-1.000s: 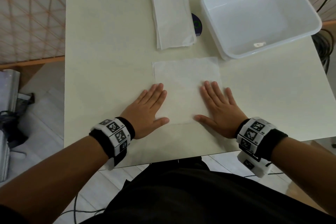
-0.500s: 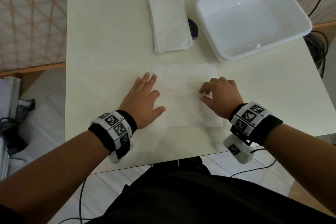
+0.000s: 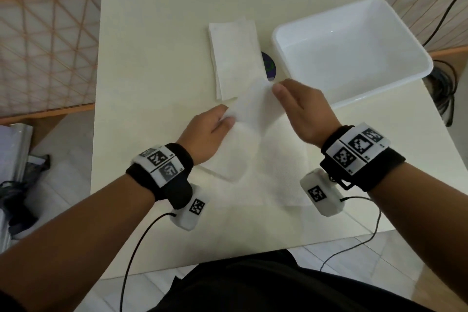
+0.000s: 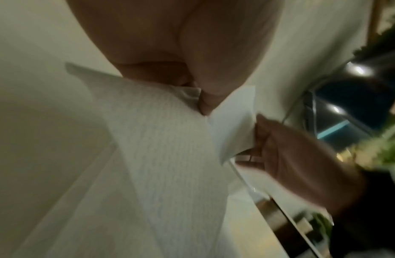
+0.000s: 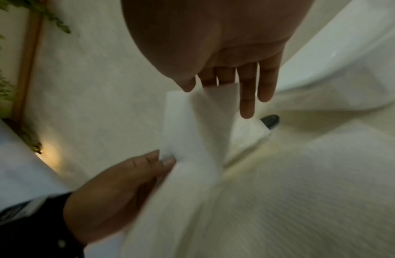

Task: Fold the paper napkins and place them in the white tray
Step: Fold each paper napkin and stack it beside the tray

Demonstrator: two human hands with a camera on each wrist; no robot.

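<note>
A white paper napkin [image 3: 253,111] lies half raised off the cream table [image 3: 152,63]. My left hand [image 3: 226,116] pinches one corner of its lifted edge, and my right hand [image 3: 275,86] pinches the other corner. The rest of the napkin still rests on the table beneath my wrists. In the left wrist view, thumb and fingers of the left hand [image 4: 201,97] clamp the napkin [image 4: 161,139]. In the right wrist view, the right hand [image 5: 198,87] nips the napkin [image 5: 192,132] between thumb and forefinger, its other fingers straight. The white tray [image 3: 354,58] stands at the far right with nothing in it.
A stack of paper napkins [image 3: 235,58] lies just beyond my hands. A small dark disc [image 3: 269,68] sits between the stack and the tray. Cables hang from both wrist cameras over the near table edge. Orange lattice panels border the table on the left and at the back.
Both hands were flat on the napkin's near part. They have since taken hold of its edge and lifted it up and away from me, toward the stack.
</note>
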